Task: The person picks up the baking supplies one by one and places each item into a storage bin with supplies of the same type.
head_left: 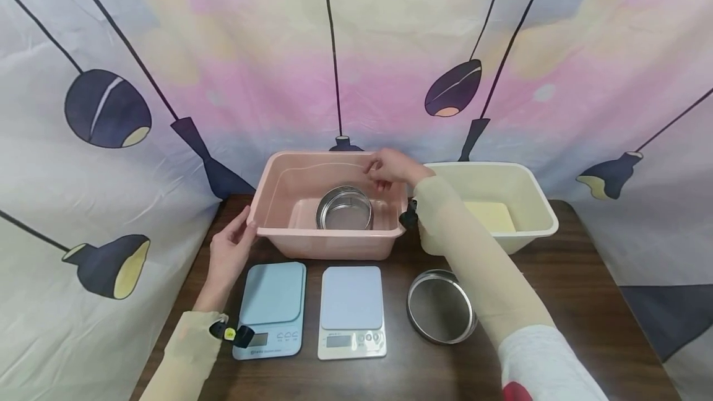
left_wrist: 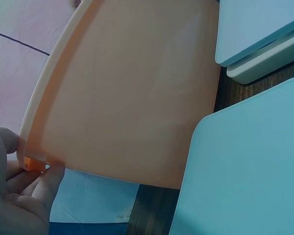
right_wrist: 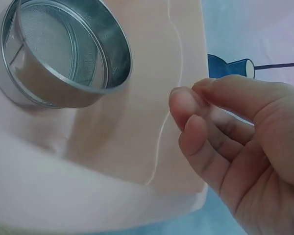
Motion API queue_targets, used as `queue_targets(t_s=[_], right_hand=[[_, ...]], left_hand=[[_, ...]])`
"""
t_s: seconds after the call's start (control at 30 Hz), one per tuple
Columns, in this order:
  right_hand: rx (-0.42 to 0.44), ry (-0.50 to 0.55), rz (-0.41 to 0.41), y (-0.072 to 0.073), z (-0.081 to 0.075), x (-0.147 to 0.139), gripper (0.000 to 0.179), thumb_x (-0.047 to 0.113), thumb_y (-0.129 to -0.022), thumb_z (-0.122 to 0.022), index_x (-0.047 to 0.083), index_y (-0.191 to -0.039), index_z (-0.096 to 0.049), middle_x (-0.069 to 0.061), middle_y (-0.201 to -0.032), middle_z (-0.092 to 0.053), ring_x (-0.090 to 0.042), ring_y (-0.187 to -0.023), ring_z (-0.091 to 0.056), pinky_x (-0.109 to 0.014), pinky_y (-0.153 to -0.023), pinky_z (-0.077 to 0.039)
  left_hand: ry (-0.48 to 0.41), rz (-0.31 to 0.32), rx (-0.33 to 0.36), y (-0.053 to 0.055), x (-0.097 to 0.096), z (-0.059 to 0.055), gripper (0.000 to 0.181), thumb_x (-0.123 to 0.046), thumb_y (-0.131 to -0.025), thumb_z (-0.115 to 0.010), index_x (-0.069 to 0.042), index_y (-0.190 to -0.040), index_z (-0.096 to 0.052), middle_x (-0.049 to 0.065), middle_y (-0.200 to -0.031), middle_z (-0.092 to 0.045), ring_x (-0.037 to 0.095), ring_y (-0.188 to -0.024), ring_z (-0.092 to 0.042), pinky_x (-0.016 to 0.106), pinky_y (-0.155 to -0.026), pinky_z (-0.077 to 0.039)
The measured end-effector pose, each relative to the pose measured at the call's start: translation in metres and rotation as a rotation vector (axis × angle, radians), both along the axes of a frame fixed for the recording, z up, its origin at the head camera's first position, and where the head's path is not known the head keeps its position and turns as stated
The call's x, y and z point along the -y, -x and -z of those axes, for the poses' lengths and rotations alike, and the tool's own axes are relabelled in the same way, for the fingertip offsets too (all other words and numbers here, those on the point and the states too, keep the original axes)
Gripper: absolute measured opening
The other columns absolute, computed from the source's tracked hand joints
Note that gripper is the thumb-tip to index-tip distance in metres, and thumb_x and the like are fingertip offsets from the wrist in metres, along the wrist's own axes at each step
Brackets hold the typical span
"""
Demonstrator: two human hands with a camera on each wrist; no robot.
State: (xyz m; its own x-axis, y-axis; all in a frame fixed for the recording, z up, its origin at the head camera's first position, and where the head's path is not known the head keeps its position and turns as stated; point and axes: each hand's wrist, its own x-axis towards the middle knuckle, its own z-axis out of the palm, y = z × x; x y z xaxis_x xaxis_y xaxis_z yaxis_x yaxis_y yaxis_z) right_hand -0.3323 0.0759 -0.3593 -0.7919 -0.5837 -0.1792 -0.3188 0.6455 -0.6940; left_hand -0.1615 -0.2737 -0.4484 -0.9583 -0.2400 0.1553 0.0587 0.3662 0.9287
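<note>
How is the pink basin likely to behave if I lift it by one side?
The pink basin would probably flex slightly, since its walls look like thin plastic. It is perhaps light for its size, being a hollow, open shell. Tilted, it might let the round metal sieve inside slide, because its bottom looks smooth.

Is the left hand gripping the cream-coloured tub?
No, the left hand grips the rim of the pink tub, while the cream tub stands to its right.
</note>
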Motion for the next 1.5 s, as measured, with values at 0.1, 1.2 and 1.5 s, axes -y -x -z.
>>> queue_targets(t_s=[0.1, 1.2, 1.5], right_hand=[[-0.028, 0.005, -0.010, -0.001, -0.002, -0.002, 0.028, 0.003, -0.101, -0.059, -0.008, -0.126, -0.069, -0.014, -0.079, -0.073, -0.018, -0.063, -0.068, -0.027, -0.061, -0.061], [-0.272, 0.024, -0.047, -0.059, -0.034, -0.056, 0.028, 0.018, -0.104, -0.065, 0.004, -0.127, -0.070, -0.010, -0.087, -0.073, -0.024, -0.071, -0.068, -0.033, -0.064, -0.059], [-0.297, 0.021, -0.029, -0.081, -0.032, -0.081, 0.028, 0.015, -0.104, -0.064, 0.006, -0.129, -0.069, -0.002, -0.078, -0.070, -0.020, -0.065, -0.064, -0.034, -0.062, -0.057]], left_hand=[[-0.015, 0.009, -0.006, 0.000, 0.000, 0.002, 0.052, -0.016, -0.106, -0.061, -0.004, -0.155, -0.048, 0.026, -0.152, -0.051, -0.020, -0.091, -0.060, 0.006, -0.079, -0.053], [-0.013, 0.010, -0.026, -0.002, 0.001, 0.003, 0.053, -0.021, -0.107, -0.061, -0.003, -0.155, -0.047, 0.028, -0.151, -0.051, -0.020, -0.090, -0.061, 0.007, -0.080, -0.053], [-0.015, 0.016, -0.018, -0.002, 0.000, 0.004, 0.053, -0.021, -0.107, -0.060, -0.004, -0.156, -0.046, 0.027, -0.153, -0.049, -0.021, -0.092, -0.060, 0.007, -0.081, -0.053]])
